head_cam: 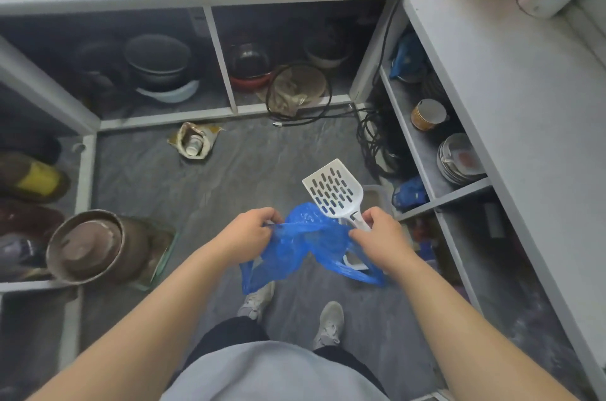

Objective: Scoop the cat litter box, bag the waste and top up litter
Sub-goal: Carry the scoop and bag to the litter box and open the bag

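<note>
A crumpled blue plastic bag (301,246) is stretched between both hands at waist height over the grey floor. My left hand (251,233) pinches its left edge. My right hand (377,236) grips the bag's right edge together with the handle of a white slotted litter scoop (334,190), whose blade points up and away from me. The scoop's blade holds nothing. No litter box is in view.
Grey open shelving surrounds the floor: pots and bowls (157,66) at the back, cups and plates (459,158) on the right, a metal pot (88,246) on the left. A torn paper bag with a bottle (193,141) and black cables (373,138) lie on the floor.
</note>
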